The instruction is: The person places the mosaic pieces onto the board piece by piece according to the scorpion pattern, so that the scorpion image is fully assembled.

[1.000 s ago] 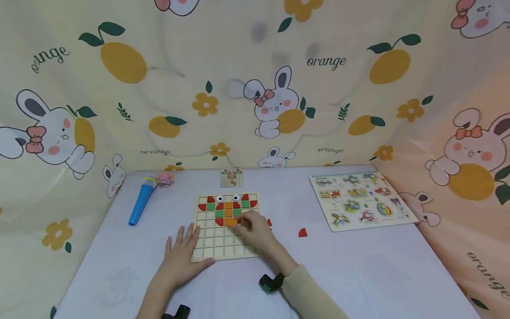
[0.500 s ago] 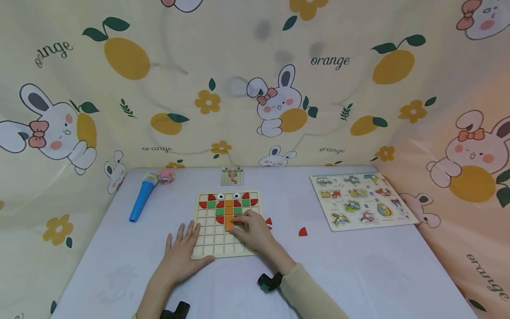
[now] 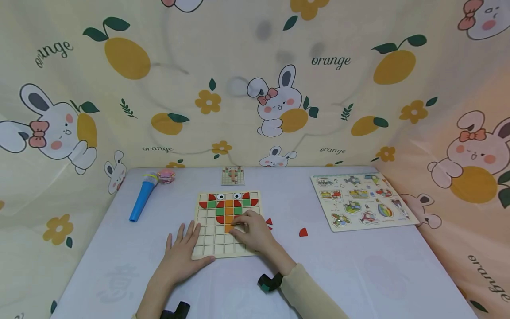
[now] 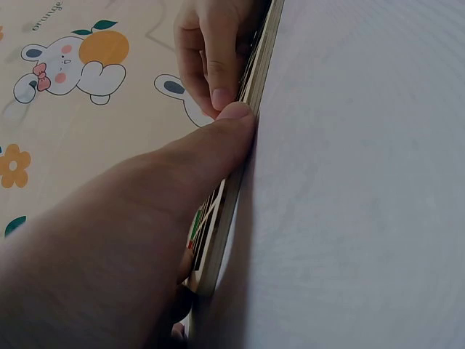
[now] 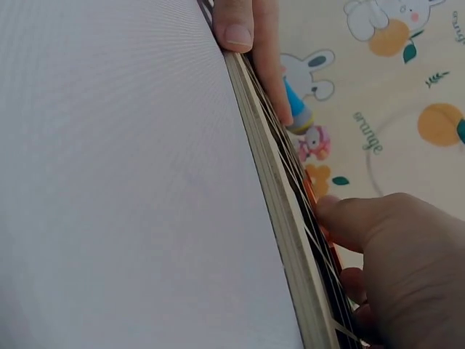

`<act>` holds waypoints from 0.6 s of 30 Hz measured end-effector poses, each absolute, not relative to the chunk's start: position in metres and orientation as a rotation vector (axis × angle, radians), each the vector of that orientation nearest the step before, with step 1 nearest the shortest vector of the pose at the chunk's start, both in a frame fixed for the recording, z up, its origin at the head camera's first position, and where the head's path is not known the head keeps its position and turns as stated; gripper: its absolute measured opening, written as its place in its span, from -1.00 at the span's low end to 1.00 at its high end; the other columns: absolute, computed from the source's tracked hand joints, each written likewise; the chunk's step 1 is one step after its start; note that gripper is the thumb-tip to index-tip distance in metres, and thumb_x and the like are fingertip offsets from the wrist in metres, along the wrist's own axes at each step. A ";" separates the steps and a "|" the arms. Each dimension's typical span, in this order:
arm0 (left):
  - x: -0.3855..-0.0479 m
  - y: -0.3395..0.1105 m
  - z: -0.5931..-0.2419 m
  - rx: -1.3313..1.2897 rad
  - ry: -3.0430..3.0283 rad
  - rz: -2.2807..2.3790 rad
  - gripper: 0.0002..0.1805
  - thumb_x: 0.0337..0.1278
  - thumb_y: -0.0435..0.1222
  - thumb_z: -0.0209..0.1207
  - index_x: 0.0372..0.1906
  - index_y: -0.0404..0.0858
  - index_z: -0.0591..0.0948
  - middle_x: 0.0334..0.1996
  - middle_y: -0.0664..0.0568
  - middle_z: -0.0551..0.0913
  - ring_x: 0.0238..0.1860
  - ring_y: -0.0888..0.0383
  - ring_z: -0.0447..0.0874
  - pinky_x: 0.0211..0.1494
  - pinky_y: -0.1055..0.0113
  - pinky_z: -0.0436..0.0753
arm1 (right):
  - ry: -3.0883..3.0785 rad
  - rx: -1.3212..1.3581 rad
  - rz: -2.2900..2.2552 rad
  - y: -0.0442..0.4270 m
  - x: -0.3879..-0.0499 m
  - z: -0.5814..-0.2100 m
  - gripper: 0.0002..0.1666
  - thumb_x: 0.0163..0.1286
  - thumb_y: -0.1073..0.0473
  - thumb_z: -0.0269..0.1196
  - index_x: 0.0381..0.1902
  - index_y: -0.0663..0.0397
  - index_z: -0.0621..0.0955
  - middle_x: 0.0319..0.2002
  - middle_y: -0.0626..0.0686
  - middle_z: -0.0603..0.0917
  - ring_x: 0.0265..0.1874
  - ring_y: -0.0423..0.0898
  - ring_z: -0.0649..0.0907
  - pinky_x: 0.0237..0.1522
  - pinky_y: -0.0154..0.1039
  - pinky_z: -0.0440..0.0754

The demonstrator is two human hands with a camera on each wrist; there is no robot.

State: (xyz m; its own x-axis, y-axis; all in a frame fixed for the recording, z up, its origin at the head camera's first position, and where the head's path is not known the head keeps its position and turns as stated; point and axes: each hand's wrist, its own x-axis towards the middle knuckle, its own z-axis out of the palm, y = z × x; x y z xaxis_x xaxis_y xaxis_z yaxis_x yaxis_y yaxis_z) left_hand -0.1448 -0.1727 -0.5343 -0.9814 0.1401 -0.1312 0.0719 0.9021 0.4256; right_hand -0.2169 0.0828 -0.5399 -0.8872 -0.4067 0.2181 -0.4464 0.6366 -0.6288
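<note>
A square wooden grid board (image 3: 211, 241) lies flat on the white table in the head view. Red quarter-round, green and orange tiles and two round eye tiles fill part of its upper rows. My left hand (image 3: 181, 254) rests on the board's left edge and lower corner, fingers spread and straight. With curled fingers, my right hand (image 3: 256, 232) is over the board's middle, thumb and index finger at an orange square tile (image 3: 228, 229) low in the orange column. The right wrist view shows the thumb touching an orange edge; the fingers partly hide the tile.
Red quarter-round pieces (image 3: 269, 221) lie right of the board, with another red piece (image 3: 303, 232) farther right. A small pattern card (image 3: 233, 176) is behind. A blue toy microphone (image 3: 141, 201), a pink toy (image 3: 165, 177) and a picture puzzle board (image 3: 360, 201) stand around.
The orange tile has moved slightly toward the person and gone from tilted to lying in line below the orange column. My right hand stayed with it; my left hand has kept its place.
</note>
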 end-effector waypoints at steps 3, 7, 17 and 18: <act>-0.145 -0.173 -0.535 0.158 2.907 0.634 0.34 0.05 0.51 0.24 0.71 -0.25 0.09 0.72 -0.21 -0.03 0.71 -0.37 -0.27 0.59 -0.52 -0.29 | -2.796 0.715 1.102 0.083 -0.217 -0.541 -0.80 0.40 -0.05 0.49 -0.10 -0.16 0.84 -0.18 -0.13 0.67 -0.27 -0.21 0.52 -0.24 -0.32 0.45; -0.145 -0.172 -0.535 0.150 2.907 0.642 0.34 0.05 0.51 0.24 0.71 -0.25 0.08 0.72 -0.21 -0.03 0.71 -0.37 -0.27 0.59 -0.51 -0.31 | -2.794 0.721 1.087 0.082 -0.217 -0.541 -0.81 0.40 -0.05 0.48 -0.11 -0.18 0.84 -0.20 -0.13 0.66 -0.28 -0.22 0.50 -0.26 -0.33 0.43; -0.146 -0.173 -0.541 0.166 2.936 0.657 0.34 0.04 0.51 0.24 0.71 -0.26 0.11 0.71 -0.22 0.00 0.71 -0.37 -0.25 0.58 -0.52 -0.29 | -2.843 0.715 1.113 0.083 -0.216 -0.534 -0.74 0.44 -0.08 0.44 -0.01 -0.17 0.82 -0.15 -0.14 0.66 -0.25 -0.19 0.51 -0.25 -0.30 0.47; -0.146 -0.173 -0.541 0.167 2.938 0.655 0.34 0.05 0.52 0.24 0.71 -0.26 0.11 0.71 -0.21 -0.01 0.71 -0.37 -0.25 0.59 -0.52 -0.29 | -2.859 0.708 1.143 0.084 -0.217 -0.532 -0.73 0.45 -0.08 0.43 0.01 -0.15 0.81 -0.11 -0.13 0.66 -0.21 -0.19 0.52 -0.22 -0.30 0.49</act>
State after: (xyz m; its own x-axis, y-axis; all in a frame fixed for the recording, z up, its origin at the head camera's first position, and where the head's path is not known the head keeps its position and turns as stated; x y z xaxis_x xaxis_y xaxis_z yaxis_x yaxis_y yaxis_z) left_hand -0.1460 -0.1728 -0.5412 -0.9859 0.1349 -0.0993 0.0800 0.9000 0.4285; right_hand -0.2167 0.0838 -0.5315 -0.8995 -0.4117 0.1461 -0.3990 0.6380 -0.6586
